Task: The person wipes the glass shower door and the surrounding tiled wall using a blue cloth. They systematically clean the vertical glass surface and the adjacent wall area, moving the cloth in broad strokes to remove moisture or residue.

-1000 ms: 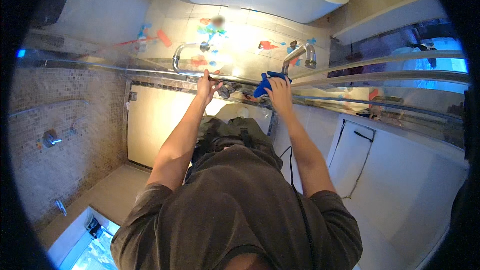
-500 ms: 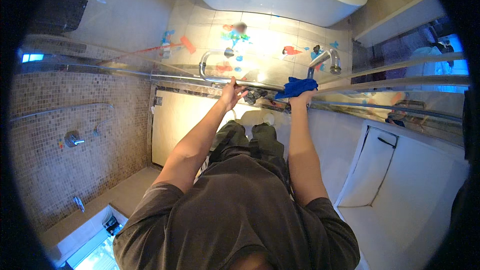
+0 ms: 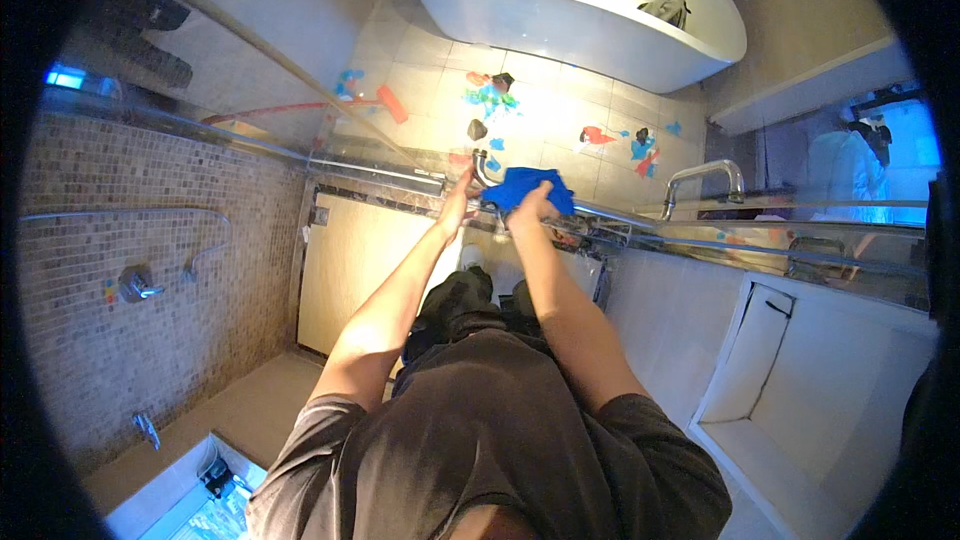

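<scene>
My right hand (image 3: 533, 206) is closed on a blue cloth (image 3: 528, 184), which is draped over a chrome tube. The tube's bent end (image 3: 481, 166) shows just left of the cloth; the part beneath is covered. My left hand (image 3: 455, 208) is close beside that end, fingers stretched out and somewhat blurred. Whether it touches the metal is unclear. Farther right, a curved chrome handle (image 3: 705, 172) stands out by the glass.
A white bathtub (image 3: 560, 20) with a dark bag (image 3: 668, 8) in it stands ahead. Coloured stickers (image 3: 490, 95) dot the tiled floor. Metal rails (image 3: 375, 175) run across in front of me. A mosaic wall with a shower valve (image 3: 138, 284) is left; a white recess (image 3: 800, 370) is right.
My right hand has moved left with the blue cloth, close to my left hand. The left hand has shifted slightly, and the view has tilted. Less of the chrome tube shows left of the cloth.
</scene>
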### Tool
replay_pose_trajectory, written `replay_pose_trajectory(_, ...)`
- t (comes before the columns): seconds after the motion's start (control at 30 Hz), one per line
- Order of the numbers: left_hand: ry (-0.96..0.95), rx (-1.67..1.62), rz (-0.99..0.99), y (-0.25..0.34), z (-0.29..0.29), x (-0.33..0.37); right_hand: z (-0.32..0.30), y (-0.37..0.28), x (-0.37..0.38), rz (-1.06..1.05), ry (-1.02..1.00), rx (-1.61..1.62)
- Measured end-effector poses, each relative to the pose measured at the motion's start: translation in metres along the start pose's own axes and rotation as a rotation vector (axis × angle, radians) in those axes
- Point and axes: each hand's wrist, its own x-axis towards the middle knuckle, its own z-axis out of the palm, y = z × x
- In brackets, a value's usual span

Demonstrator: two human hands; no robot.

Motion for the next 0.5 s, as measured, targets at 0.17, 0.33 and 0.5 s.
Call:
replay_pose_trajectory(0.17,0.017,-0.001,0.221,-0.036,-0.044,-0.005,0.050,0.089,-0.007,0.078,-0.222,-0.046)
replay_pose_trajectory(0.33,0.051,0.113,0.266,-0.041,-0.062,-0.029,-0.001,0.082,-0.006,-0.179,-0.754,-0.484)
replay_pose_trajectory(0.5,-0.473,0.435,0.413,-0.069,-0.019,-0.013,-0.107,-0.014,-0.026,-0.300,-0.878,-0.733)
